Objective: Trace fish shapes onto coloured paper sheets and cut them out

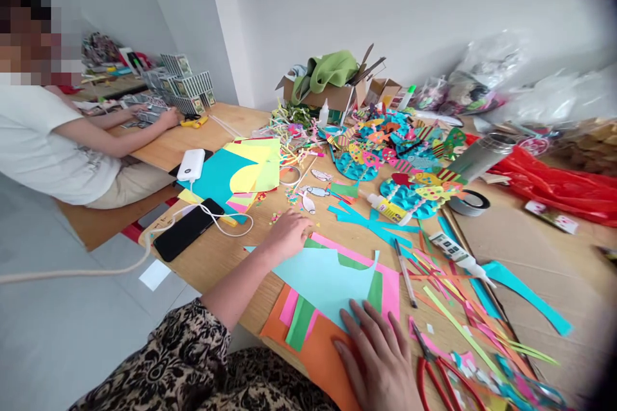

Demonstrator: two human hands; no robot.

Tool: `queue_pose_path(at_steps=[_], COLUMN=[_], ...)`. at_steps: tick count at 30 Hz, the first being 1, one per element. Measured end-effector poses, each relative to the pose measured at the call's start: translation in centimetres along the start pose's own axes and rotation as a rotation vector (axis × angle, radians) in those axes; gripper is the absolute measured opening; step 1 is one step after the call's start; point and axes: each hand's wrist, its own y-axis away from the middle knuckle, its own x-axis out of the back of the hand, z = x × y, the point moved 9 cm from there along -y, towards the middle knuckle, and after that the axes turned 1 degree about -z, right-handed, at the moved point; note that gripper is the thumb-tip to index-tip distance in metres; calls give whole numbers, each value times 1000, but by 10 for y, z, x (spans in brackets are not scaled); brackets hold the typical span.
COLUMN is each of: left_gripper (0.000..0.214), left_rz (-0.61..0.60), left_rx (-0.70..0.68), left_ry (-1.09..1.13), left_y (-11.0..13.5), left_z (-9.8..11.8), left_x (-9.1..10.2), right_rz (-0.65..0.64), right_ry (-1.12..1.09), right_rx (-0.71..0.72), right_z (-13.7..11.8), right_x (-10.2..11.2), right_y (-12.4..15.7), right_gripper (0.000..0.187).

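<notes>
My left hand [285, 235] rests at the far left edge of a light blue paper sheet [322, 276], its fingers bent and drawn together. Whatever the fingertips may hold is hidden. Close by lie tiny paper scraps [276, 217] and small fish cut-outs [308, 203]. My right hand [378, 353] lies open, fingers spread, across the near edge of the light blue sheet and an orange sheet [318, 359]. Pink paper [390, 282] and green paper [299, 324] stick out from under the light blue sheet. Red-handled scissors [434, 363] lie right of my right hand.
Glue bottles [457, 253], a pen [405, 273], paper strips [463, 327] and tape [469, 203] lie on the right. Fish decorations [385, 160] and a metal flask [486, 155] stand behind. At left are a phone [186, 231], power bank [191, 165] and a seated person [53, 141].
</notes>
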Motion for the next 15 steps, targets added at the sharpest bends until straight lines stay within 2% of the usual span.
queue_pose_path(at_steps=[5,15], left_gripper=[38,35], left_rz=[-29,-59], left_rx=[-17,-108], left_ry=[41,84], left_y=[-19,-22], left_z=[-10,-9], left_x=[-12,-14], right_rz=[-3,-6], right_ry=[12,-7], right_rx=[13,13], right_z=[0,2], right_x=[-1,-1], right_y=[1,1], right_gripper=[37,38])
